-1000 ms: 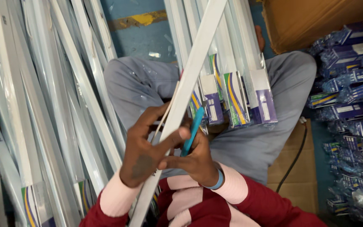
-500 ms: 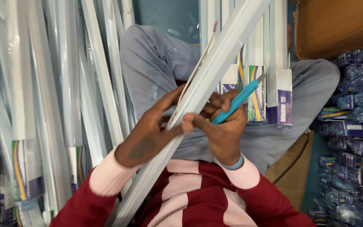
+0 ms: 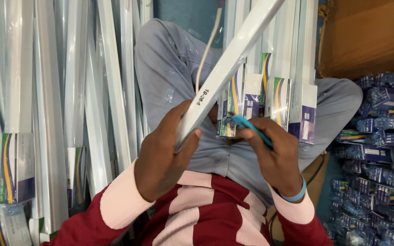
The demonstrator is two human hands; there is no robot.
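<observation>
My left hand (image 3: 165, 155) grips the near end of a long white tube light fitting (image 3: 226, 68) that slants up to the right, with dark handwriting on its near end and a thin white wire (image 3: 206, 50) hanging from it. My right hand (image 3: 277, 159) holds a teal pen (image 3: 251, 130), its tip pointing left toward the fitting but off it. Both hands are above my lap in grey trousers (image 3: 169, 68).
Several long white boxed tube lights (image 3: 69, 91) lean at the left, and more (image 3: 292, 73) lie over my right leg. A brown cardboard box (image 3: 365, 36) sits top right. Blue wrapped packets (image 3: 379, 150) are piled at the right.
The pen has come off the fitting and my right hand has drawn back to the right. Handwriting now shows on the fitting's end, which my left hand has shifted upward.
</observation>
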